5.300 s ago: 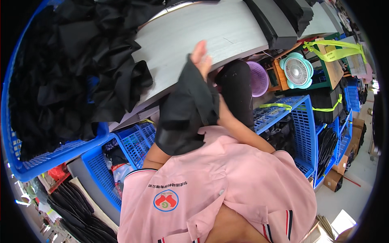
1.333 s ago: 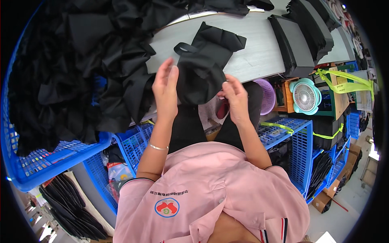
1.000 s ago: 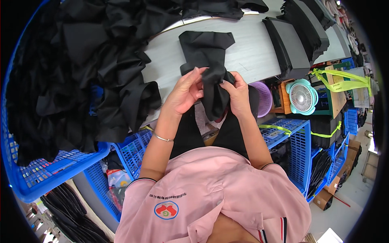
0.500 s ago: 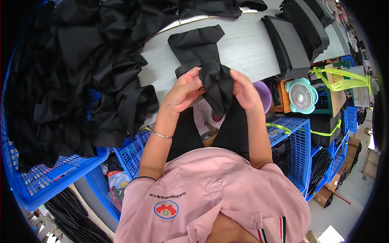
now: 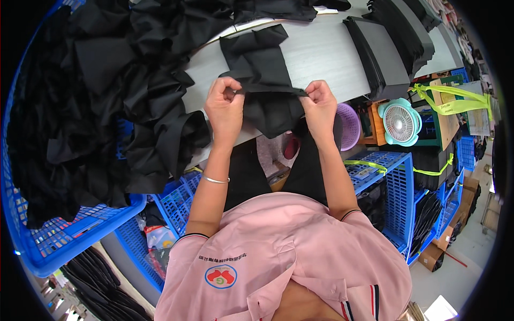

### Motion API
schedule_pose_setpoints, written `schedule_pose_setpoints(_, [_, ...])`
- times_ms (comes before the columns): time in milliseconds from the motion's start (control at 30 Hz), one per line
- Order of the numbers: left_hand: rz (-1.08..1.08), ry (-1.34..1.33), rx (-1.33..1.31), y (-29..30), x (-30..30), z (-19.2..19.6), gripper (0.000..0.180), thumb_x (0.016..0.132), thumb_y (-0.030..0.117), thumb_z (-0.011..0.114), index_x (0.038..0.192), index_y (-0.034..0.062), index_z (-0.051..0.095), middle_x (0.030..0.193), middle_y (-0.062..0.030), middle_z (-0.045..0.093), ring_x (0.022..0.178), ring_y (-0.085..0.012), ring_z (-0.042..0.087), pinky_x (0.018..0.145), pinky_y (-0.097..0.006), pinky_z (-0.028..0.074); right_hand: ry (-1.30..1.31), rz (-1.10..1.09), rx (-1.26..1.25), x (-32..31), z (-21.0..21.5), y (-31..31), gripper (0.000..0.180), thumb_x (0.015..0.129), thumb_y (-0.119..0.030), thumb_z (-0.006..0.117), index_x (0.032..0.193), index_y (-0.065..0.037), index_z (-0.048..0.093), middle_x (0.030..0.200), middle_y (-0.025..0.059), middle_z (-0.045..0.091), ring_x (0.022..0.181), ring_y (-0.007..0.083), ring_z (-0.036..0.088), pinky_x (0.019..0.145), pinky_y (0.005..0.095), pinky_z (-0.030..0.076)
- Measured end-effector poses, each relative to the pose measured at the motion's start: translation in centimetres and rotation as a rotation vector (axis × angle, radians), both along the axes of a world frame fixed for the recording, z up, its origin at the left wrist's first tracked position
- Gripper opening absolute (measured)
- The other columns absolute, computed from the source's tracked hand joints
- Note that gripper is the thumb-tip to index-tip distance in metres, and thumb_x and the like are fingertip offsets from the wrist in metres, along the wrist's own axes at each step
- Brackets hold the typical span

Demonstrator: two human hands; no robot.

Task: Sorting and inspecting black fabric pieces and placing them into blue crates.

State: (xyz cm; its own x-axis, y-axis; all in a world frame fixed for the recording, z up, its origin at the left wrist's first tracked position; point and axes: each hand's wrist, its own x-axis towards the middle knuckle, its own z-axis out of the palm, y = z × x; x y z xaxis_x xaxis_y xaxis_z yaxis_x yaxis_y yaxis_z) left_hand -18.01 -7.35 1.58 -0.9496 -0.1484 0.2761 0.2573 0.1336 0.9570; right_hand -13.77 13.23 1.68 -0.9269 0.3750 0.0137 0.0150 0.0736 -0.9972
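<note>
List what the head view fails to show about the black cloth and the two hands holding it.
- Cloth lower edge: hangs past the table rim.
- Left hand and right hand fingertips: curled under the fold.
- Pile piece count: black on black.

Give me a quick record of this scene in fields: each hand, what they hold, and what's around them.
left hand: pinches the left end of a folded edge of the black fabric piece
right hand: pinches the right end of the same edge
fabric: stretched between the hands, lying on the grey table
left side: heap of loose black fabric in a blue plastic crate
right side: stacked black fabric pieces, small teal fan, purple basket
</note>
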Motion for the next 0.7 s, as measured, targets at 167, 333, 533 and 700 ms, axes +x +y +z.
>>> schedule_pose_setpoints(167, [0.112,-0.076,-0.001,1.6,2.5,2.4,0.028,0.08,-0.004,0.072,0.104,0.0039,0.062,0.106,-0.0032,0.062,0.062,-0.0087,0.051,0.06,-0.024,0.044,0.059,-0.142,0.484,1.4,1.7,-2.4,0.035,0.087,-0.012,0.074,0.113,0.0,0.054,0.073,0.0146,0.063,0.063,0.0214,0.064,0.061,0.0298,0.05])
schedule_pose_setpoints(333, [0.066,-0.05,-0.277,2.1,4.8,0.4,0.055,0.079,0.001,0.074,0.13,0.0055,0.056,0.118,-0.0093,0.061,0.074,-0.0169,0.056,0.07,-0.031,0.049,-0.021,0.051,0.418,4.0,0.6,-3.0,0.061,0.082,-0.012,0.076,0.133,0.002,0.047,0.112,0.0251,0.066,0.106,0.0367,0.067,0.087,0.0388,0.053])
schedule_pose_setpoints(533, [0.165,0.007,-0.258,1.4,2.9,2.7,0.055,0.076,-0.013,0.063,0.127,0.0056,0.06,0.11,-0.0056,0.064,0.069,-0.0131,0.054,0.065,-0.027,0.047,-0.067,0.015,0.363,0.9,0.7,2.2,0.075,0.076,-0.011,0.083,0.141,-0.004,0.046,0.1,0.0069,0.056,0.063,0.007,0.055,0.06,0.0227,0.047])
schedule_pose_setpoints(700, [0.098,-0.076,-0.166,2.1,3.9,4.4,0.06,0.078,-0.008,0.07,0.135,0.0038,0.053,0.132,-0.0112,0.053,0.081,-0.0149,0.058,0.065,-0.028,0.049,0.145,-0.093,0.681,-1.0,4.3,8.9,0.07,0.075,-0.031,0.086,0.132,-0.004,0.056,0.11,0.0122,0.06,0.086,0.0204,0.062,0.078,0.0327,0.052])
